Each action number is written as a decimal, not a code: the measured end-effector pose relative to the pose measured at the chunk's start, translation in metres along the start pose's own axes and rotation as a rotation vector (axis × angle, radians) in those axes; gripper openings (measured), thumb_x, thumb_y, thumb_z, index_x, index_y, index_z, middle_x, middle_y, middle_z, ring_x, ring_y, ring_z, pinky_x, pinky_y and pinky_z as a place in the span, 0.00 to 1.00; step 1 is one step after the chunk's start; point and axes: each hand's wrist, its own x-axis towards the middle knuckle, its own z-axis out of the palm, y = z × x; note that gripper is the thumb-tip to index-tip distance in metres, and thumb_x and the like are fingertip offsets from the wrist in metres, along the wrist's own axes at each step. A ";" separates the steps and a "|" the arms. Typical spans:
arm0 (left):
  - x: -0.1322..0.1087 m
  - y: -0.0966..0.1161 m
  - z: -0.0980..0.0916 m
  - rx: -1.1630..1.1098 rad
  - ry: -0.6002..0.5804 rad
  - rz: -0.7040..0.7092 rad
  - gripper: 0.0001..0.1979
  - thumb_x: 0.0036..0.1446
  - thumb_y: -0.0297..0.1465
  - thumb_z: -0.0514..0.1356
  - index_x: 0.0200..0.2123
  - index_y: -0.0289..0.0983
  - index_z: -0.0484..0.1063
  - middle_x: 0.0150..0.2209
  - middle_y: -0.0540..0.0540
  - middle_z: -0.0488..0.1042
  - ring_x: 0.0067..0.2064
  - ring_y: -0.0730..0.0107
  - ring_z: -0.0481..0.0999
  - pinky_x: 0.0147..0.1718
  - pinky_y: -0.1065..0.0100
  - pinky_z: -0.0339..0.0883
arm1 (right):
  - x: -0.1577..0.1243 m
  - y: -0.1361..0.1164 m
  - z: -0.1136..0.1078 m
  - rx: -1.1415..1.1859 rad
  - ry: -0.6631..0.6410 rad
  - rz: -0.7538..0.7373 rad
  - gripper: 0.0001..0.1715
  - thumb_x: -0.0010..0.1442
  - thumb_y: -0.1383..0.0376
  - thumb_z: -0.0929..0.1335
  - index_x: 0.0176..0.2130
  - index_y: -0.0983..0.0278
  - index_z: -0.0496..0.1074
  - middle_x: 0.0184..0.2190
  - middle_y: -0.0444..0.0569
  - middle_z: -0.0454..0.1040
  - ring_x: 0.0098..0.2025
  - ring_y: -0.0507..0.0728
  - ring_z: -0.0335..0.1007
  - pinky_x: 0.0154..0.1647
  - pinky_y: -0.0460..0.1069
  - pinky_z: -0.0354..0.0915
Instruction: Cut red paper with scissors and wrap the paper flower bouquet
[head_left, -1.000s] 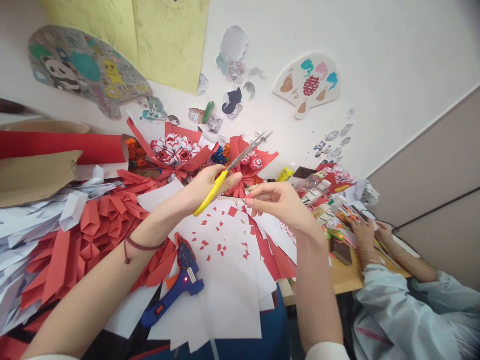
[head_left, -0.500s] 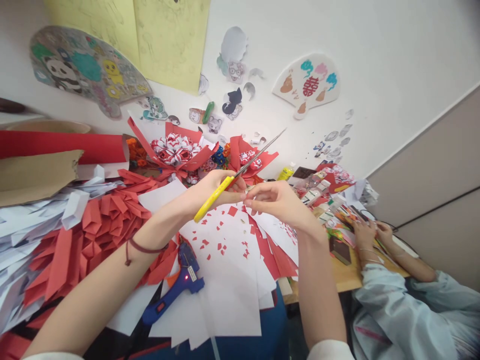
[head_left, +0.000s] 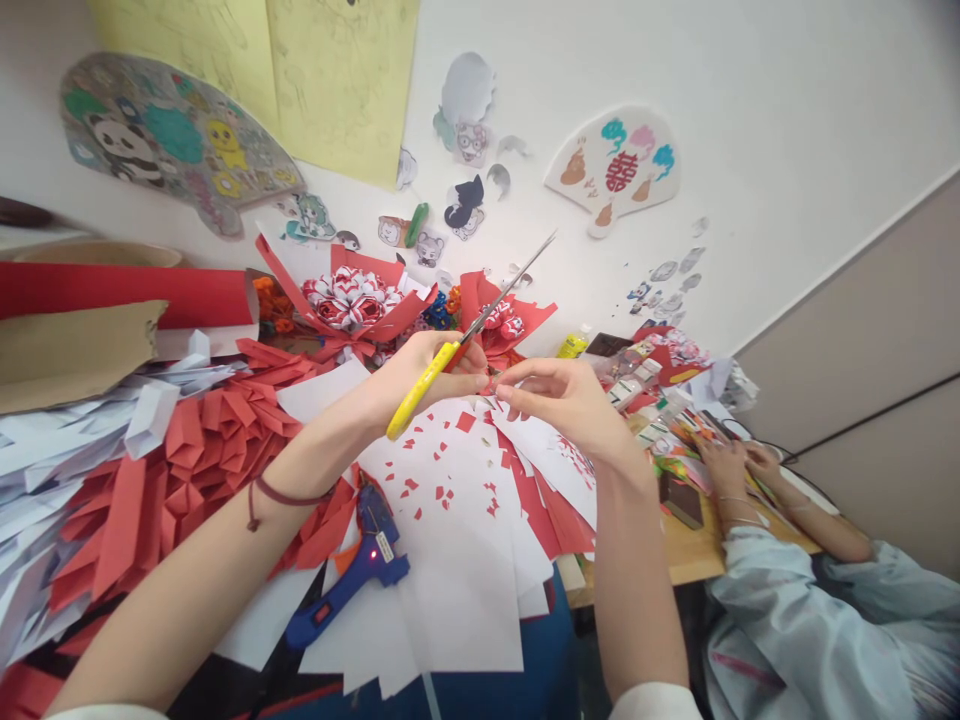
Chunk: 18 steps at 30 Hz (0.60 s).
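My left hand (head_left: 411,362) is closed around a pair of scissors (head_left: 422,393) with yellow handles, the blades pointing up and to the right. A small red bit shows near the tips of its thumb and fingers. My right hand (head_left: 574,405) is in a pinch close beside those fingertips; whatever it holds is too small to name. Beneath both hands, white paper sheets (head_left: 465,610) are strewn with small red paper scraps (head_left: 465,422). A blue glue gun (head_left: 349,585) with a lit red light rests on the sheets, left of centre.
Folded red paper pieces (head_left: 202,430) and white ones (head_left: 45,450) are heaped on the left. Red-wrapped paper bouquets (head_left: 352,300) stand against the wall. At right, another person's hands (head_left: 727,465) are over a wooden table (head_left: 697,565) crowded with small items.
The scissors have shifted slightly left, their tip a little higher. My fingertips have drawn slightly apart. The other person's hands have moved a little.
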 end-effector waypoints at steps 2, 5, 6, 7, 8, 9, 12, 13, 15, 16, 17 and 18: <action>0.000 0.000 0.000 -0.004 0.003 -0.010 0.11 0.46 0.31 0.67 0.31 0.35 0.69 0.27 0.52 0.68 0.30 0.75 0.69 0.30 0.72 0.63 | 0.001 0.000 0.002 0.015 -0.003 0.002 0.13 0.54 0.57 0.74 0.35 0.64 0.79 0.26 0.45 0.77 0.26 0.50 0.69 0.27 0.46 0.66; -0.001 0.001 0.001 -0.003 0.006 -0.011 0.11 0.47 0.33 0.66 0.31 0.36 0.69 0.28 0.51 0.70 0.31 0.73 0.70 0.30 0.71 0.63 | 0.001 0.000 0.003 0.034 -0.011 -0.003 0.11 0.54 0.58 0.74 0.34 0.64 0.79 0.26 0.45 0.76 0.26 0.50 0.69 0.28 0.46 0.67; -0.001 0.001 0.001 -0.005 0.004 -0.009 0.10 0.47 0.34 0.66 0.31 0.36 0.69 0.28 0.51 0.70 0.31 0.73 0.70 0.30 0.71 0.63 | 0.001 0.000 0.003 0.040 -0.014 -0.006 0.11 0.54 0.59 0.74 0.33 0.64 0.79 0.25 0.45 0.76 0.25 0.50 0.69 0.28 0.46 0.67; -0.001 0.001 0.001 -0.007 -0.001 -0.010 0.11 0.47 0.34 0.66 0.31 0.36 0.69 0.28 0.51 0.70 0.31 0.72 0.71 0.31 0.71 0.63 | 0.001 0.000 0.003 0.044 -0.014 -0.010 0.10 0.55 0.59 0.74 0.33 0.64 0.79 0.25 0.44 0.75 0.25 0.50 0.69 0.27 0.46 0.67; -0.001 0.000 0.001 -0.007 -0.010 -0.011 0.11 0.47 0.34 0.66 0.31 0.37 0.69 0.28 0.51 0.70 0.31 0.72 0.70 0.31 0.71 0.63 | 0.001 0.000 0.003 0.045 -0.011 -0.013 0.10 0.55 0.59 0.74 0.33 0.64 0.79 0.25 0.44 0.75 0.25 0.50 0.69 0.27 0.46 0.67; -0.001 -0.001 0.001 -0.006 -0.018 -0.010 0.11 0.47 0.35 0.66 0.31 0.37 0.69 0.29 0.51 0.70 0.31 0.73 0.70 0.31 0.71 0.63 | 0.001 -0.001 0.003 0.043 -0.008 -0.013 0.10 0.55 0.60 0.74 0.33 0.64 0.78 0.25 0.45 0.75 0.25 0.50 0.69 0.27 0.46 0.67; 0.002 -0.005 -0.001 0.006 0.004 -0.003 0.11 0.49 0.36 0.66 0.31 0.36 0.70 0.28 0.51 0.68 0.30 0.75 0.68 0.30 0.72 0.62 | 0.001 -0.001 0.002 0.015 0.004 0.003 0.10 0.55 0.59 0.74 0.33 0.64 0.79 0.27 0.46 0.76 0.26 0.50 0.69 0.29 0.46 0.67; 0.003 -0.006 -0.002 0.015 0.029 0.002 0.11 0.50 0.37 0.65 0.31 0.36 0.70 0.27 0.51 0.67 0.28 0.76 0.67 0.28 0.72 0.61 | 0.000 -0.001 0.000 -0.001 0.006 0.010 0.10 0.55 0.59 0.73 0.34 0.64 0.79 0.27 0.46 0.77 0.26 0.50 0.70 0.29 0.46 0.67; 0.004 -0.006 -0.005 0.039 0.088 0.009 0.11 0.52 0.38 0.64 0.31 0.36 0.70 0.25 0.52 0.65 0.25 0.77 0.63 0.25 0.72 0.58 | 0.000 0.001 -0.002 -0.037 0.002 0.023 0.11 0.55 0.59 0.73 0.34 0.64 0.79 0.27 0.47 0.77 0.26 0.51 0.70 0.29 0.47 0.67; 0.004 -0.006 -0.007 0.052 0.117 0.013 0.11 0.52 0.38 0.63 0.31 0.36 0.70 0.24 0.53 0.64 0.25 0.77 0.62 0.25 0.72 0.57 | -0.001 0.002 -0.004 -0.059 -0.001 0.033 0.11 0.54 0.58 0.73 0.34 0.64 0.79 0.27 0.47 0.77 0.26 0.52 0.70 0.29 0.47 0.66; 0.004 -0.005 -0.009 0.064 0.145 0.023 0.11 0.52 0.38 0.63 0.30 0.36 0.70 0.23 0.53 0.63 0.24 0.77 0.61 0.25 0.72 0.56 | -0.002 0.004 -0.005 -0.085 -0.007 0.049 0.11 0.54 0.58 0.73 0.33 0.64 0.79 0.27 0.48 0.77 0.27 0.52 0.71 0.29 0.47 0.66; 0.004 -0.003 -0.012 0.081 0.166 0.037 0.11 0.52 0.38 0.62 0.30 0.36 0.69 0.23 0.53 0.63 0.25 0.77 0.61 0.25 0.72 0.56 | -0.002 0.006 -0.006 -0.112 -0.012 0.067 0.12 0.54 0.58 0.73 0.33 0.64 0.79 0.27 0.48 0.77 0.27 0.53 0.71 0.29 0.48 0.66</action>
